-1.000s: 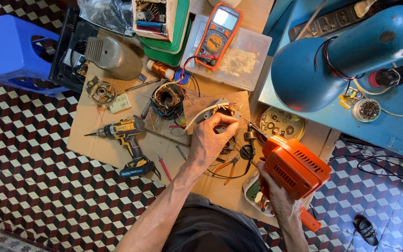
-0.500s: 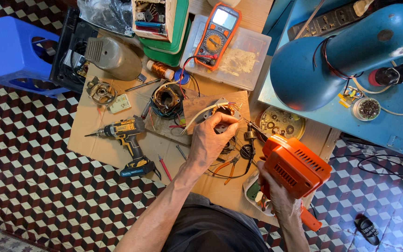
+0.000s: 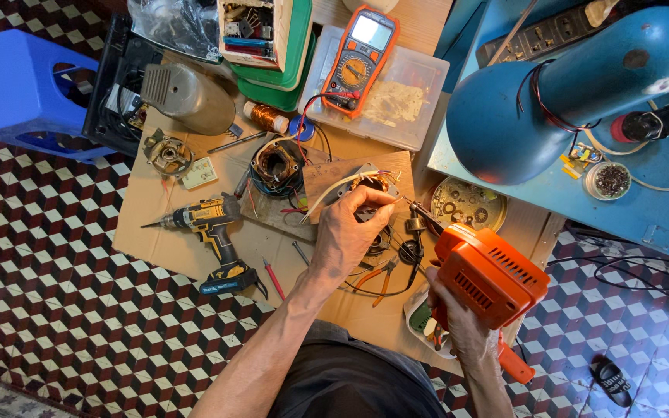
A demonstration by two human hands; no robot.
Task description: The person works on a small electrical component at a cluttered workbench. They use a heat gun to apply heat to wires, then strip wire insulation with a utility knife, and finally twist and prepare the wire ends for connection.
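Observation:
My left hand (image 3: 348, 232) rests on a cardboard sheet (image 3: 156, 232), its fingertips pinching thin wires at a small wound motor part (image 3: 377, 186). My right hand (image 3: 458, 329) grips the handle of an orange soldering gun (image 3: 489, 275), whose thin tip (image 3: 420, 213) points toward the wires by my left fingers. Black and red cables (image 3: 385, 271) trail beneath my left hand.
A yellow cordless drill (image 3: 214, 232) lies to the left. A copper-wound stator (image 3: 276, 166), an orange multimeter (image 3: 359, 58) on a clear plastic box, a grey motor cover (image 3: 187, 97), a blue stool (image 3: 17, 85) and a blue fan housing (image 3: 567, 85) surround the cardboard on the checkered floor.
Both hands hold nearly the same places. The soldering gun has edged slightly toward the wires.

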